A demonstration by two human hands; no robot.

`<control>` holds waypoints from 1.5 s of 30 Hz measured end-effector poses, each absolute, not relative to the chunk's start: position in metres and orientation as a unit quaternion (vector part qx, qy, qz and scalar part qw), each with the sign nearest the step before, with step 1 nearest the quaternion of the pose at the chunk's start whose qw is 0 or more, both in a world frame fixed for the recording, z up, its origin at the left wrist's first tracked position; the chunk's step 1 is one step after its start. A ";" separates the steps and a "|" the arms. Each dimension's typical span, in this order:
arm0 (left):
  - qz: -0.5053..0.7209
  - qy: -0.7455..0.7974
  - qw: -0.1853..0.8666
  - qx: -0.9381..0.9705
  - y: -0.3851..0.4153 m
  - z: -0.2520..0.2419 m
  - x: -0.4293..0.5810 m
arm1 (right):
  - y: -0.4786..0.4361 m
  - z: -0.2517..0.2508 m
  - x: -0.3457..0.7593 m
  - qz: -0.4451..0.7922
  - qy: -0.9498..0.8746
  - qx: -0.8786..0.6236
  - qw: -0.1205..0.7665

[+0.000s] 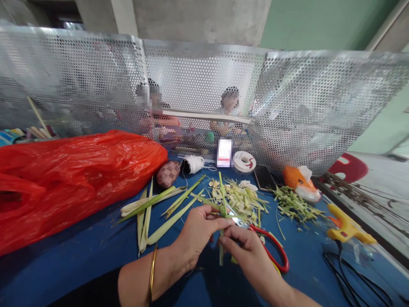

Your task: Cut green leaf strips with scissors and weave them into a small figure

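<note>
My left hand [200, 228] pinches a narrow green leaf strip [223, 189] between thumb and fingers. That strip stands nearly upright and has a fold or knot at my left fingertips. Lower down, my right hand [247, 251] is closed on the tail of the same strip. Red-handled scissors [277, 249] lie on the table behind and beside my right hand, blades partly hidden by my fingers. Just beyond my hands is a pile of pale green leaf scraps [238, 196]. Longer leaf pieces [174, 224] lie to the left of my left hand.
A red plastic bag [79, 179] fills the left. Along the back stand a white thread spool [193, 164], a patterned case [168, 174], a lit phone [224, 152], a ribbon roll [244, 161] and a dark phone [264, 178]. A yellow glue gun [348, 228] lies right. People sit behind the perforated screen [198, 72].
</note>
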State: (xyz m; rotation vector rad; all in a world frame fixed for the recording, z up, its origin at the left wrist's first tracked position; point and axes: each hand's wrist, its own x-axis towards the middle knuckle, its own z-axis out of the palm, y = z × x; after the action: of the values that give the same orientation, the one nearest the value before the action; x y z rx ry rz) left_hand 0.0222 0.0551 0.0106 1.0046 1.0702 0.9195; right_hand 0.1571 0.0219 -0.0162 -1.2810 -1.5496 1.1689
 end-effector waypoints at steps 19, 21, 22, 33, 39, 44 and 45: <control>0.295 0.443 0.705 0.469 0.053 0.017 0.018 | 0.039 0.015 0.188 0.422 -0.567 -0.517 0.483; 0.263 0.411 0.728 0.481 0.052 0.015 0.018 | 0.044 0.013 0.188 0.503 -0.519 -0.493 0.484; 0.258 0.395 0.740 0.480 0.052 0.013 0.018 | 0.045 0.011 0.188 0.528 -0.499 -0.485 0.487; 0.273 0.407 0.772 0.405 0.050 0.002 0.023 | 0.043 0.002 0.182 0.535 -0.449 -0.485 0.527; 0.245 0.427 0.750 0.442 0.049 0.004 0.023 | 0.043 -0.002 0.180 0.514 -0.438 -0.496 0.547; 0.279 0.466 0.725 0.424 0.050 0.001 0.026 | 0.054 0.003 0.199 0.379 -0.567 -0.595 0.424; 0.283 0.471 0.720 0.424 0.050 0.002 0.027 | 0.054 0.006 0.203 0.281 -0.612 -0.622 0.400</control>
State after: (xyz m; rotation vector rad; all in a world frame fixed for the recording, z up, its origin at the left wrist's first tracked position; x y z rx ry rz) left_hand 0.0270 0.0503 0.0021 0.9362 1.0405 0.6244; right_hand 0.2033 0.0539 0.0060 -1.5728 -1.5489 0.7114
